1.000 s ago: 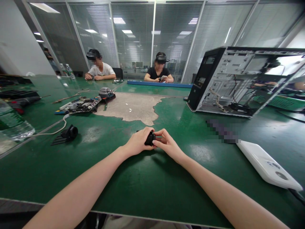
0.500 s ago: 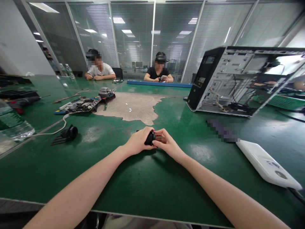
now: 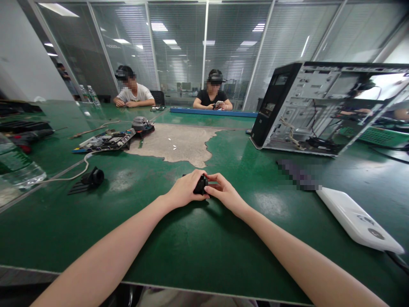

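A small black rounded part (image 3: 200, 185) sits between my two hands just above the middle of the table; its exact kind does not show. My left hand (image 3: 182, 190) is wrapped round it from the left, thumb below and fingers over the top. From the right, my right hand (image 3: 226, 192) pinches the part's right end with thumb and fingertips. Much of the part is hidden by the left hand. Off to the left lies another black piece (image 3: 92, 178), with a round end and a flat slotted base.
On the green table (image 3: 179, 260) stand an open computer case (image 3: 281, 111) and a white power bank-like device (image 3: 358, 217) at right. A circuit board (image 3: 111, 140), a cable and a plastic bottle (image 3: 19, 164) lie left. Two people (image 3: 136, 93) sit opposite.
The fingers of my right hand have shifted very slightly at the part's right end. Otherwise both hands and the part stay in place.
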`<state>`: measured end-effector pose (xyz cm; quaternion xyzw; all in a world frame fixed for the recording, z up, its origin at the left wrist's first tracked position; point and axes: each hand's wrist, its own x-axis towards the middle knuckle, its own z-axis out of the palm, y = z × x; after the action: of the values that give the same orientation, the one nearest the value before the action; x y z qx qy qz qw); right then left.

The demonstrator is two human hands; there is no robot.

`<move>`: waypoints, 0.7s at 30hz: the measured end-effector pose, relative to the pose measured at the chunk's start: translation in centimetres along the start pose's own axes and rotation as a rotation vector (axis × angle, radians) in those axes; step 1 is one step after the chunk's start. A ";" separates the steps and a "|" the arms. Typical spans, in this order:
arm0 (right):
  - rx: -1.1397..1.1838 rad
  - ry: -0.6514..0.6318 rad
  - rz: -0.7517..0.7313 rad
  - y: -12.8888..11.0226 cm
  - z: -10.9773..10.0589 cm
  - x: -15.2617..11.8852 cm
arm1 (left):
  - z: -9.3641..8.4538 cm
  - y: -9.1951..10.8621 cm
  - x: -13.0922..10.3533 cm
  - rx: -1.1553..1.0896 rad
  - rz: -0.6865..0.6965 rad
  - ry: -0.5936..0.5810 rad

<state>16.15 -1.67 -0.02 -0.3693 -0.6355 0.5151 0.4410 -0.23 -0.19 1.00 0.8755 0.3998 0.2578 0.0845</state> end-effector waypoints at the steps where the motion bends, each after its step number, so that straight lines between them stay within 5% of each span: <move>1: 0.008 -0.011 -0.010 -0.1 0.0 -0.1 | 0.0 0.0 0.0 0.003 0.003 -0.001; 21: 0.022 -0.031 -0.037 -0.3 -0.1 -0.3 | 0.0 0.0 -0.1 -0.006 -0.002 0.001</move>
<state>16.30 -1.99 0.19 -0.3445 -0.6435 0.5193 0.4445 -0.27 -0.26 0.92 0.8748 0.4000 0.2591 0.0872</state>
